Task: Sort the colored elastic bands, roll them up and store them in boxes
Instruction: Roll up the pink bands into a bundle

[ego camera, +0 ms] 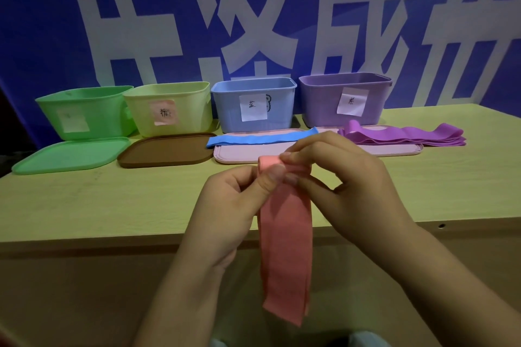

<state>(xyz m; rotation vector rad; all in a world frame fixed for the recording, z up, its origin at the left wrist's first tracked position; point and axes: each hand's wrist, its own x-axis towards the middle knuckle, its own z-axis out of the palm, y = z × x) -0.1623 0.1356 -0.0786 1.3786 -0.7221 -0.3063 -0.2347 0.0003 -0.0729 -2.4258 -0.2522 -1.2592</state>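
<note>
1. Over the near table (98,205) edge: both hands up w/ one pink band (284,248). Top end sits between the fingertips; rest hangs straight down past the edge, free.
2. Left hand (234,200): thumb + fingers pinching the top fold from the left side. Right hand (338,180): fingers curled over the same end, pinching from above/right. Both holding the band, neither slack.
3. Step in hand, my read: start of the roll. Only a first small turn formed at top; most of the length unrolled.
4. To do it well: keep edges lined up so the roll doesn't cone; thumbs turn the core, fingers feed; light pull on the hanging tail so turns sit tight. Elastic likely springs open if grip eases, so keep a pinch on it right into the box.
5. Boxes along the back, lids off & lying in front: green box (84,113), yellow box (169,110) w/ pinkish label, blue box (253,105), purple box (345,98). Yellow one looks like the pink band's home, label too blurred to be sure.
6. Waiting: blue band (259,138) flat across the pink lid (242,153); purple bands (406,135) heaped before the purple box. Neither rolled yet.
7. Box contents: can't tell from this angle.
</note>
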